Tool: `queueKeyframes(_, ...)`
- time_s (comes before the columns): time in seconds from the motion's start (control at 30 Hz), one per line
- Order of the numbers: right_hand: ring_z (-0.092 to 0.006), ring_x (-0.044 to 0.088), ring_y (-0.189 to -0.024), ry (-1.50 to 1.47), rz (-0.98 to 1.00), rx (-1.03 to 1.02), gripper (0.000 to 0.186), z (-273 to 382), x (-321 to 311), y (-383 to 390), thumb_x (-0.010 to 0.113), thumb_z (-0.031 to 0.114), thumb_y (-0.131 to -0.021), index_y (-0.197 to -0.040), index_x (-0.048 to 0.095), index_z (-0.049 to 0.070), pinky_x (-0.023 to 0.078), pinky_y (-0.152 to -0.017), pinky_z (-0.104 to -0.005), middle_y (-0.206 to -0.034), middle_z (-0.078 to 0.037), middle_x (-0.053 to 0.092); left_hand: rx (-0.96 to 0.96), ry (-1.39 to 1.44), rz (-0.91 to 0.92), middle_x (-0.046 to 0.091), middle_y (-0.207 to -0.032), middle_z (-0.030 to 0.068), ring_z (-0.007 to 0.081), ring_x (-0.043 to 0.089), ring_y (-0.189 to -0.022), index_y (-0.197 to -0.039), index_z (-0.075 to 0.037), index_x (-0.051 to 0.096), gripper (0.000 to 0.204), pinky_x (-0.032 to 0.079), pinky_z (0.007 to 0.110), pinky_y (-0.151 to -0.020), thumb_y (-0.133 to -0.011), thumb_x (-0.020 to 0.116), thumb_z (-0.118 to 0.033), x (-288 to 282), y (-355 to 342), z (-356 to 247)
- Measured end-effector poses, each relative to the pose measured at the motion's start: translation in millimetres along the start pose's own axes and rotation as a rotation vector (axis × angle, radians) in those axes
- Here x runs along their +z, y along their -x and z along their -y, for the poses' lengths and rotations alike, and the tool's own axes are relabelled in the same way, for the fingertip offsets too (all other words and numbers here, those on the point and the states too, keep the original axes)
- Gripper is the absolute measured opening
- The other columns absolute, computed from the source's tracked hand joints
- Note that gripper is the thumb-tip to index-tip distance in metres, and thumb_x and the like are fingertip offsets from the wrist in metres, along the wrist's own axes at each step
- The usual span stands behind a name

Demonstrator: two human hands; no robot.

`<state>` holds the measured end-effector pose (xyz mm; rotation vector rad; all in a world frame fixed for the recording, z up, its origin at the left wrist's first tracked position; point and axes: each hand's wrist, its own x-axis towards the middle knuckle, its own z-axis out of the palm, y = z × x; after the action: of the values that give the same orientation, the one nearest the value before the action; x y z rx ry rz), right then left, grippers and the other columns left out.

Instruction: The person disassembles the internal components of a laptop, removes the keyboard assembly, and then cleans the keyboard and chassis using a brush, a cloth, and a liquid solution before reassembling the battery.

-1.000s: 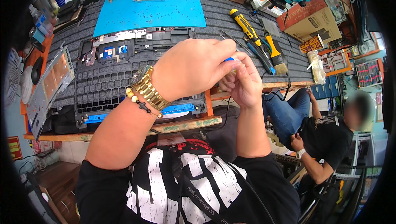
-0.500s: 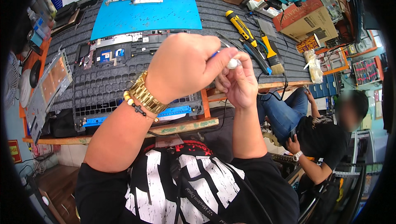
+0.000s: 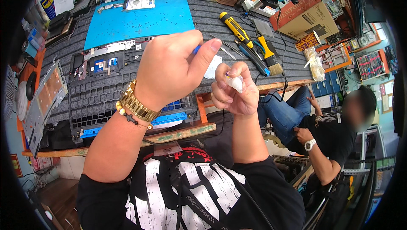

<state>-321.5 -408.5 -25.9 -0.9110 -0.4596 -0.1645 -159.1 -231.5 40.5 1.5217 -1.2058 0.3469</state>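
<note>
White small tube (image 3: 235,82) pinched in right hand (image 3: 234,92), raised above bench edge. Left hand (image 3: 171,68) fisted round blue-tipped tool (image 3: 196,49) (mostly hidden). Opened laptop (image 3: 114,88) on ribbed mat (image 3: 254,16) waits untouched; work looks at preparation stage, application not yet begun.

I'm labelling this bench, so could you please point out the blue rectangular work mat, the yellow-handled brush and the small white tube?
blue rectangular work mat (image 3: 140,20), head view, bare middle.
yellow-handled brush (image 3: 268,54), head view, handle.
small white tube (image 3: 235,82), head view, body in right hand.
</note>
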Motion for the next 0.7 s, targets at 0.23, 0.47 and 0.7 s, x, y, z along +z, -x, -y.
queueKeyframes(0.23,-0.0115,0.044,-0.071,0.109,-0.131,-0.027,0.034,1,-4,0,0.061,0.032,-0.118,-0.145,0.053,0.012,0.039,-0.057,-0.0255,-0.113,-0.009,0.052,-0.024,-0.049,0.027,0.060,-0.059,0.0172,0.0395,0.066,-0.056,-0.072,-0.004,0.062,0.047,0.049,0.045,-0.052,-0.106,0.077,-0.031,1,0,2)
queueKeyframes(0.47,-0.0114,0.045,-0.066,0.573,-0.685,0.088,0.031,28,-24,1,0.055,0.018,-0.116,-0.146,0.057,0.011,0.039,-0.056,-0.0277,-0.086,-0.004,0.054,-0.136,-0.248,0.153,0.067,-0.062,0.0191,0.0420,0.070,-0.061,-0.070,-0.005,0.072,0.047,0.057,0.050,-0.058,-0.105,0.073,-0.036,4,9,9)
queueKeyframes(0.7,-0.0094,0.045,-0.062,0.451,-0.715,0.125,0.028,30,-35,1,0.060,0.011,-0.114,-0.141,0.062,0.007,0.038,-0.055,-0.0294,-0.083,-0.002,0.058,-0.124,-0.292,0.145,0.069,-0.065,0.0205,0.0431,0.071,-0.062,-0.071,-0.004,0.072,0.049,0.059,0.051,-0.059,-0.106,0.071,-0.038,4,11,13)
